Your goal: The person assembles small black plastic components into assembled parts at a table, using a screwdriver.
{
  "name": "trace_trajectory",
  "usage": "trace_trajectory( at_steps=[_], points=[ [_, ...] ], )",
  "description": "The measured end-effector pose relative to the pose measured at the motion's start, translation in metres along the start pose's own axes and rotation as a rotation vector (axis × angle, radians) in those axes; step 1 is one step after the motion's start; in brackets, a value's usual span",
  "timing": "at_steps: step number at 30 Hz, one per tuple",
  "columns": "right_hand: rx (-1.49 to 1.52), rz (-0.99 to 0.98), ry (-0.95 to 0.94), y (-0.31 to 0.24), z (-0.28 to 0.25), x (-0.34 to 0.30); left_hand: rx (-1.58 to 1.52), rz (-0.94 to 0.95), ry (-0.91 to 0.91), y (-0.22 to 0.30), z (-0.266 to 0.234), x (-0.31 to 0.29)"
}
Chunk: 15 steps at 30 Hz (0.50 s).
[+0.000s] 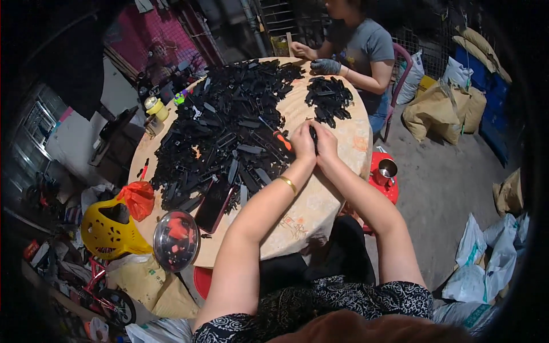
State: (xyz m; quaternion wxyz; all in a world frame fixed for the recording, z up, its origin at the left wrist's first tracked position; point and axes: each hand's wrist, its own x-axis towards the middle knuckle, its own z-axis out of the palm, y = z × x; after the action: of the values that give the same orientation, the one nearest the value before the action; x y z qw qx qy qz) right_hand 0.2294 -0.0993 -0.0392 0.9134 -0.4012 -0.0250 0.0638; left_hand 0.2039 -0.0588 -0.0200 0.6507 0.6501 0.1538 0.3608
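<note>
Over the right part of the round table (pixel 360 117), my left hand (pixel 302 140) and my right hand (pixel 326 143) are pressed together. Their fingers close around a small black plastic part (pixel 313 134), of which only a sliver shows between them. Just left of my left hand lies a screwdriver with an orange and black handle (pixel 282 140), its shaft pointing into a big heap of black plastic parts (pixel 229 123). Beyond my hands is a smaller pile of similar black parts (pixel 330 100). A gold bangle circles my left wrist.
Across the table sits a person (pixel 366 54), one hand in a dark glove. A phone (pixel 215 203), a clear bowl with red pieces (pixel 176 240) and a red plastic bag (pixel 138 199) lie near the left edge. A red stool (pixel 384 177) bearing a metal mug stands right.
</note>
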Motion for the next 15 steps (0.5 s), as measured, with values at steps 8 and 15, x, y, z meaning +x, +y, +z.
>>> trace_trajectory(
  at_steps=[8, 15],
  points=[
    [-0.522, -0.265, -0.094, 0.021, -0.027, 0.012, 0.367, 0.062, -0.096, -0.028, -0.010, 0.000],
    [-0.518, 0.012, -0.239, 0.001, -0.029, 0.014, 0.116, -0.249, -0.345, 0.005, -0.045, -0.001]
  ],
)
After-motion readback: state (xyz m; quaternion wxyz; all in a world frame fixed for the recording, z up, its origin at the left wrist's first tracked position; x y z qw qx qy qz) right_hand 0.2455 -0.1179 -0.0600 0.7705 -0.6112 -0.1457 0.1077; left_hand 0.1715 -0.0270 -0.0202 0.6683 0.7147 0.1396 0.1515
